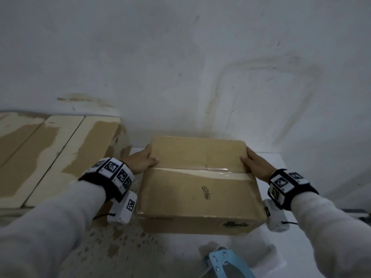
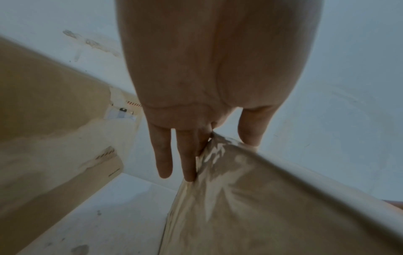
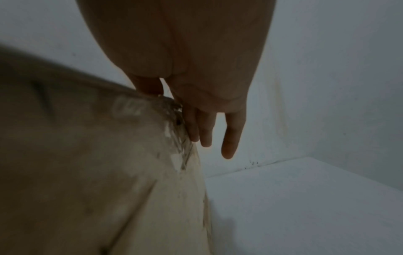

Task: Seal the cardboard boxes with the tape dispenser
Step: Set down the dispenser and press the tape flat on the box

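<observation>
A closed brown cardboard box (image 1: pixel 198 189) stands on the white table, with a strip of clear tape (image 1: pixel 200 171) across its top seam. My left hand (image 1: pixel 140 160) lies against the box's left side, thumb on top by the tape end. My right hand (image 1: pixel 256 163) mirrors it on the right side. In the left wrist view the straight fingers (image 2: pixel 187 155) lie flat on the crinkled tape running down the box side (image 2: pixel 272 207). The right wrist view shows the fingers (image 3: pixel 205 131) flat against the taped box edge (image 3: pixel 98 163). The blue tape dispenser (image 1: pixel 224 263) lies on the table in front of the box.
Large flat cardboard pieces (image 1: pixel 50 153) with torn tape patches lie to the left, close to my left wrist. A stained white wall (image 1: pixel 180 67) rises right behind the box. The white table surface (image 1: pixel 281 163) extends to the right of the box.
</observation>
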